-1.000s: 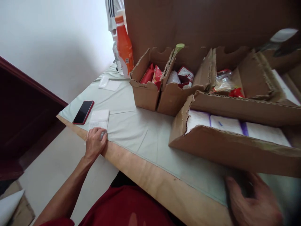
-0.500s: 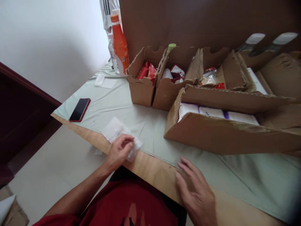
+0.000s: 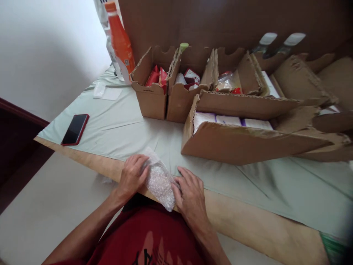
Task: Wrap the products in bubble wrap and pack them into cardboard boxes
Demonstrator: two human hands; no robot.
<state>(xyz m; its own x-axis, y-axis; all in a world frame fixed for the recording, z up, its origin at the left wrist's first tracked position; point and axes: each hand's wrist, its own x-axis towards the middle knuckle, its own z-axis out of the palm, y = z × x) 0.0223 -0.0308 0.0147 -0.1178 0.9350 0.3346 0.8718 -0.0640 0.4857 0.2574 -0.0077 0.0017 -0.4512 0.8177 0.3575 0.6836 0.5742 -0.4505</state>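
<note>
- The person's left hand (image 3: 134, 173) is half closed, fingers curled and knuckles up, thumb and fingertips pinching the left edge of a crinkled, translucent packet (image 3: 160, 186).
- The right hand (image 3: 191, 192) is looser, fingers bent and spread a little, the packet's right edge between thumb and forefinger.
- The packet lies between the two hands, at the wooden near edge of the surface (image 3: 242, 217) (just in front of a red shirt (image 3: 149, 235)).
- The left forearm slants in from lower left; the right rises from the bottom, angled leftward.
</note>
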